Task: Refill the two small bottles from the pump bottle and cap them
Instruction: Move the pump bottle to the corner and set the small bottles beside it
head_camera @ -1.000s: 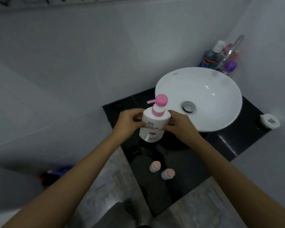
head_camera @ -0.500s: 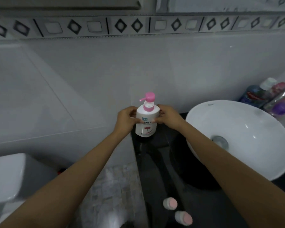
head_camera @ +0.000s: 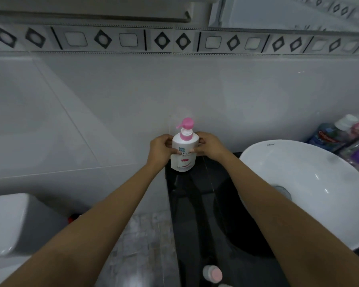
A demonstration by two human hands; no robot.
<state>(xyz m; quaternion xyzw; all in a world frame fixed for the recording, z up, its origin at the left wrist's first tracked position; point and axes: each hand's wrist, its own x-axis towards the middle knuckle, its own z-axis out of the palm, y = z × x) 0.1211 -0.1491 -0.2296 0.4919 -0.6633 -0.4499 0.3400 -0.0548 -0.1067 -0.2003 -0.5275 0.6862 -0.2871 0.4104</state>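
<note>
A white pump bottle (head_camera: 184, 154) with a pink pump head stands upright at the far left corner of the black counter (head_camera: 197, 204), close to the wall. My left hand (head_camera: 160, 149) grips its left side and my right hand (head_camera: 208, 147) grips its right side. One small bottle (head_camera: 212, 274) with a pink cap stands at the near edge of the counter, at the bottom of the frame. A sliver of the second small bottle (head_camera: 224, 285) shows just below it.
A white basin (head_camera: 311, 183) with a metal drain sits on the counter to the right. Behind it stand a blue mouthwash bottle (head_camera: 330, 135) and other toiletries. A white toilet tank (head_camera: 15, 222) is at lower left. A tiled wall rises directly behind the counter.
Both hands have carried the pump bottle away from the basin's front to the back left corner by the wall. The view has tilted up, so the small bottles have slid to the bottom edge.
</note>
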